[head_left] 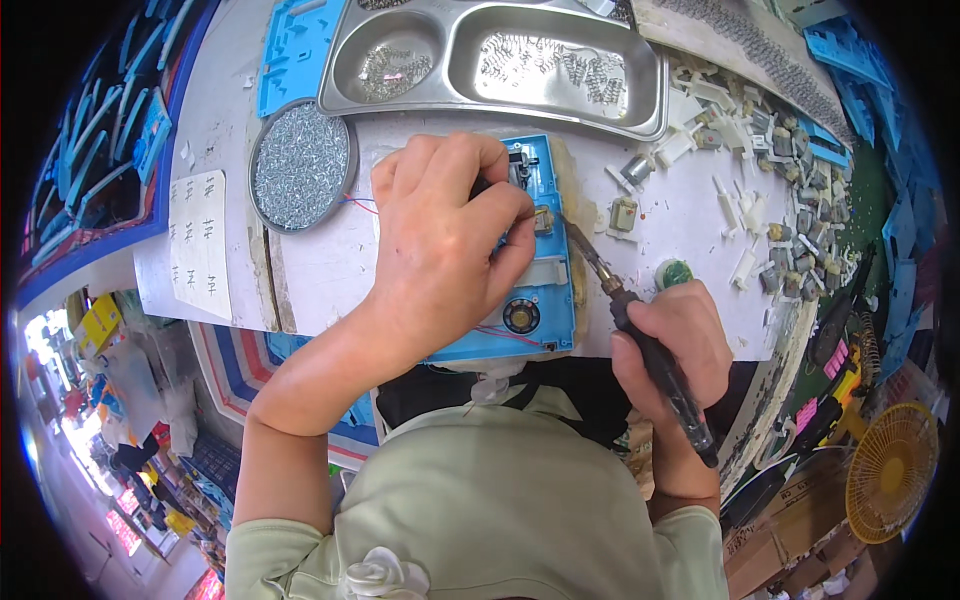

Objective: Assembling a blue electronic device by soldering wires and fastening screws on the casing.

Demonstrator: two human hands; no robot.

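Observation:
My left hand (435, 235) lies over a blue plastic casing (556, 318), its thumb and fingers pinched together above the casing's upper part. Whatever it pinches is mostly hidden by the fingers. In my right hand (690, 345) is a soldering iron (655, 355) with a black handle, its metal tip pointing up and left at the casing's right edge. Inside the casing are a small round speaker (521, 316), a pale crosspiece (545, 271) and thin wires. Red and blue wires (360, 204) stick out left of my left hand.
A round dish of small screws (302, 165) stands at left. Behind is a steel tray (655, 95) with springs. Many small motors and white parts (790, 220) cover the right side. A green-topped round object (674, 273) stands by my right hand. A bin of blue parts (105, 120) is far left.

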